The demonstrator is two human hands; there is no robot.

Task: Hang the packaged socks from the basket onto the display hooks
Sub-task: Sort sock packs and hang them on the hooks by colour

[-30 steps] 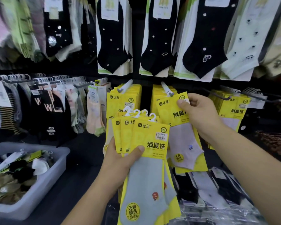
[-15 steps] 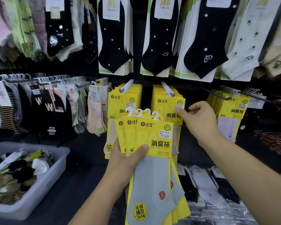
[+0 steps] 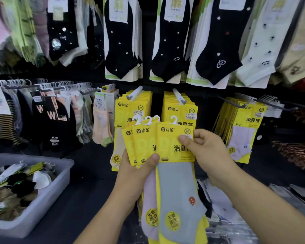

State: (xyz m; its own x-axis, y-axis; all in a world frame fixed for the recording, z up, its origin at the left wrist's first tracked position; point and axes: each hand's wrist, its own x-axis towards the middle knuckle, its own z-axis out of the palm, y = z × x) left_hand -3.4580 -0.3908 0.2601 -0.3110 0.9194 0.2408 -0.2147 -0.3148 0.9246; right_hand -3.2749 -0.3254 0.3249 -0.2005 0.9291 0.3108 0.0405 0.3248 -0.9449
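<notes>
My left hand (image 3: 137,169) grips a fanned stack of yellow sock packs (image 3: 141,143) with white hangers on top. The front pack (image 3: 174,143) holds a grey sock, and my right hand (image 3: 202,148) pinches its upper right corner between thumb and fingers. Behind the stack, two display hooks (image 3: 135,93) (image 3: 179,95) stick out of the wall, each loaded with matching yellow packs. A grey basket (image 3: 42,206) with mixed packaged socks sits at the lower left.
Black and pale socks hang in a row above. More yellow packs (image 3: 243,120) hang on a hook at the right. Racks of dark and striped socks (image 3: 42,110) fill the left wall. Flat packaged socks lie on the shelf under my right arm.
My right hand hung a pack on the right yellow hook, let go of it, and came back down to pinch the front pack of the stack in my left hand.
</notes>
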